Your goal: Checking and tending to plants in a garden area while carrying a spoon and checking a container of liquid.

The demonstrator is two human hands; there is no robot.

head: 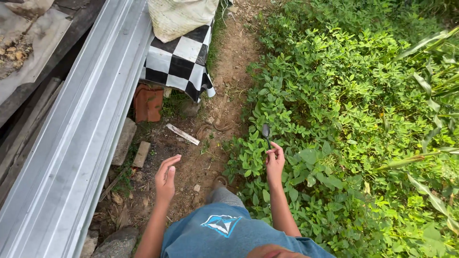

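My right hand (275,160) is raised over the edge of the leafy green plants (344,119) and pinches a small dark spoon-like tool (266,132) that points upward. My left hand (166,179) hangs open above the bare dirt path (224,86), fingers spread and holding nothing. Below both hands I see my blue shirt with a light emblem (222,224) and one foot (220,181) on the path.
Long corrugated metal sheets (81,138) run along the left. A black-and-white checkered cloth (179,62) lies under a woven sack (179,16). A reddish brick (147,102), flat stones (125,141) and a wood scrap (182,134) lie beside the path. Tall corn leaves (430,95) stand at right.
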